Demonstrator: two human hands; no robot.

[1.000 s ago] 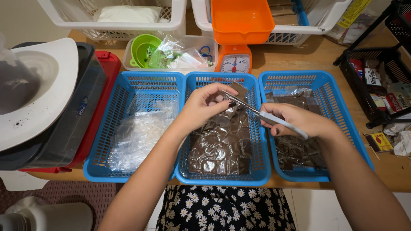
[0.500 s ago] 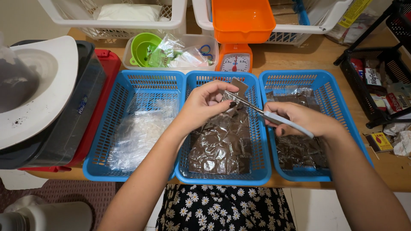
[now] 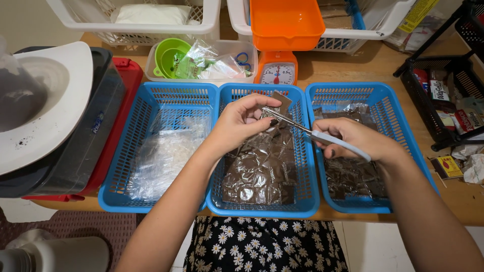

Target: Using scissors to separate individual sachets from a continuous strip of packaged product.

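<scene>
My left hand (image 3: 241, 123) pinches a small dark plastic packet (image 3: 279, 102) above the middle blue basket (image 3: 262, 204). My right hand (image 3: 359, 138) grips scissors (image 3: 312, 134) with pale blue handles, and their blades reach left to the packet at my left fingertips. The middle basket is full of dark brown sealed packets (image 3: 262, 171). The right blue basket (image 3: 375, 98) holds more dark packets (image 3: 353, 176). The left blue basket (image 3: 156, 95) holds clear plastic bags (image 3: 166, 156).
An orange kitchen scale (image 3: 282, 45) stands behind the baskets. A clear tub (image 3: 201, 63) with a green funnel and rubber bands sits to its left. White baskets stand at the back, a black wire rack (image 3: 448, 85) at right, stacked bins with a white lid (image 3: 45, 106) at left.
Both hands stay over the middle basket. The scissors have shifted slightly and the packet sits a little higher between my left fingers.
</scene>
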